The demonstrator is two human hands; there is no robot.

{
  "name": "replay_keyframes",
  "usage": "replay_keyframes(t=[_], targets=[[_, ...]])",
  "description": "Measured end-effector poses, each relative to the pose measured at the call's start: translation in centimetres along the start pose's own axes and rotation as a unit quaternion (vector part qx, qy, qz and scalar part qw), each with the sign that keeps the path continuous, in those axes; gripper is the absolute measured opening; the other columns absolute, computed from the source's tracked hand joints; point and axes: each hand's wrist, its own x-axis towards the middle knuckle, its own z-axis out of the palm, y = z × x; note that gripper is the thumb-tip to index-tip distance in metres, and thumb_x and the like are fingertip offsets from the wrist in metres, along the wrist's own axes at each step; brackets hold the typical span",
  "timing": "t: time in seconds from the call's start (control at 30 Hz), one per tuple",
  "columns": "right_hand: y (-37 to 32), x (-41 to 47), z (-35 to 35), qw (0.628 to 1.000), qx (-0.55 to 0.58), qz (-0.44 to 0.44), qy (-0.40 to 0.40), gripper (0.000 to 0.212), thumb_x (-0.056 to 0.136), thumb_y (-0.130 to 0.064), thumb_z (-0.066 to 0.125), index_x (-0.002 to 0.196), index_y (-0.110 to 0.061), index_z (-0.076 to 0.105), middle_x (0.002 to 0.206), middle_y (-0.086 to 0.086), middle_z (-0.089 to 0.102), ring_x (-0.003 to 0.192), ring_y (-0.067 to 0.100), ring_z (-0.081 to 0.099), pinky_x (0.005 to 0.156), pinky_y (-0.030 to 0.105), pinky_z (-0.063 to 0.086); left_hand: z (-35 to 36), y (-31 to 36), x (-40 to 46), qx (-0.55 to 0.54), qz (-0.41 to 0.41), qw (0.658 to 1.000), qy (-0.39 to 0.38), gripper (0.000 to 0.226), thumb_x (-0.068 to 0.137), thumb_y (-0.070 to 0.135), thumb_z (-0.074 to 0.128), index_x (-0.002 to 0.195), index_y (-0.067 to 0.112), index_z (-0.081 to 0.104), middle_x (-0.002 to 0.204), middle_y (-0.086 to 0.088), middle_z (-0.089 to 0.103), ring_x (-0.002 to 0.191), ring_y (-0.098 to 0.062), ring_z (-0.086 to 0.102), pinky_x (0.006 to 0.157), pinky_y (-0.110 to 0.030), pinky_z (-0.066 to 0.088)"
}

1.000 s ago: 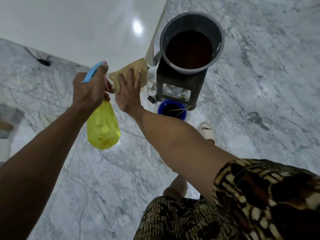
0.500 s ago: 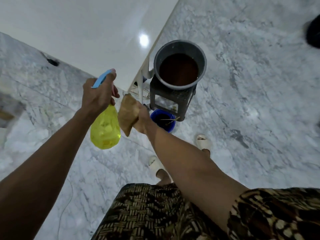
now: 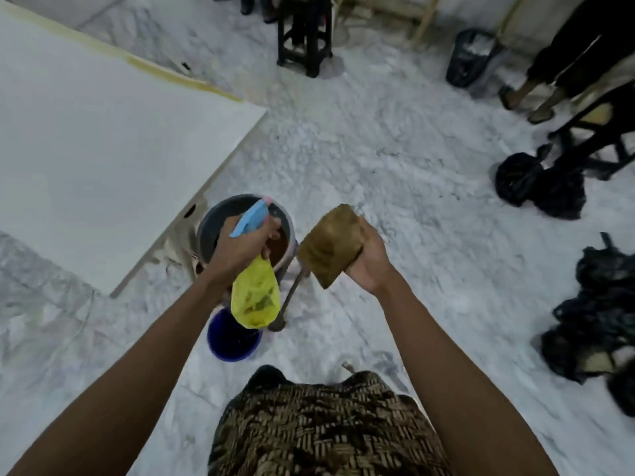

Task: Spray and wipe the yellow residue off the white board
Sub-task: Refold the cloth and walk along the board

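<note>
Left hand wrapped round neck of yellow spray bottle, fingers curled at blue trigger head; bottle body hanging down below the fist, nozzle aimed up-left toward white board. Right hand gripping folded brownish cloth, thumb side under, fingers curled along its right edge; cloth held up in the air, off the board, well apart from it. Both hands out in front of the body, near each other, not touching.

White board lying flat at upper left, near corner pointing toward bottom of frame, right corner close to grey bucket. Yellow residue as a streak along board's far edge, running to the far-right corner. Rest of board surface looking plain white.

Grey bucket directly behind left hand, brown liquid inside, partly hidden by hand and bottle. Blue tub on floor below bottle, blurred. Thin dark stick-like item slanting between bucket and tub; can't tell what it is. Marble floor white-grey throughout. Patterned brown garment at bottom centre. Black stool at top centre, black mesh bin at top right, another person's feet beside it, black bags at right.
</note>
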Motion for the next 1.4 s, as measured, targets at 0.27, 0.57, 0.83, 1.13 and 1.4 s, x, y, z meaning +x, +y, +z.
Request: replay_keyframes(t=[0.27,0.57,0.83,1.13,1.4], targets=[[-15.6,10.0,-4.1,0.999,0.001,-0.026,-0.028,0.059,0.098,-0.046,0.052,0.142,-0.008,0.053,0.143,0.016,0.056,0.133,0.034,0.053,0.113,0.050,0.039,11.4,6.2,10.9,-0.028,0.043,0.999,-0.012,0.023,0.096,-0.014,0.059,0.083,0.004,0.060,0.096,-0.015,0.068,0.063,-0.004,0.069,0.051,-0.024,0.055],[-29.3,29.8,-1.8,0.996,-0.040,0.034,-0.068,0.050,0.103,-0.040,0.046,0.141,-0.007,0.054,0.139,0.017,0.059,0.130,0.032,0.056,0.114,0.051,0.039,16.2,11.8,30.5,-0.004,0.028,0.997,0.067,0.025,0.078,0.013,0.060,0.069,0.035,0.067,0.090,-0.006,0.077,0.061,-0.039,0.067,0.057,-0.043,0.058],[-40.6,45.7,6.5,0.988,-0.104,0.080,-0.079,0.050,0.101,-0.040,0.050,0.137,-0.006,0.057,0.130,0.017,0.066,0.124,0.032,0.061,0.111,0.051,0.043,16.1,19.5,47.1,-0.025,0.000,0.994,0.104,0.019,0.085,0.008,0.061,0.076,0.023,0.067,0.085,-0.004,0.075,0.054,-0.013,0.063,0.052,-0.032,0.055],[-49.7,67.1,21.1,0.965,-0.179,0.135,-0.138,0.048,0.103,-0.041,0.045,0.134,-0.008,0.060,0.133,0.015,0.064,0.122,0.029,0.062,0.105,0.046,0.049,11.9,21.4,66.7,-0.049,-0.042,0.969,0.240,0.027,0.099,0.001,0.057,0.081,0.017,0.069,0.088,-0.008,0.076,0.056,-0.018,0.065,0.059,-0.039,0.058],[-51.4,79.6,38.9,0.921,-0.213,0.225,-0.236,0.048,0.104,-0.041,0.043,0.135,-0.008,0.059,0.132,0.016,0.065,0.123,0.031,0.061,0.099,0.046,0.052,2.4,25.1,78.5,-0.076,-0.119,0.901,0.411,0.023,0.100,0.002,0.056,0.083,0.007,0.070,0.084,-0.006,0.075,0.043,-0.008,0.060,0.047,-0.022,0.052]])
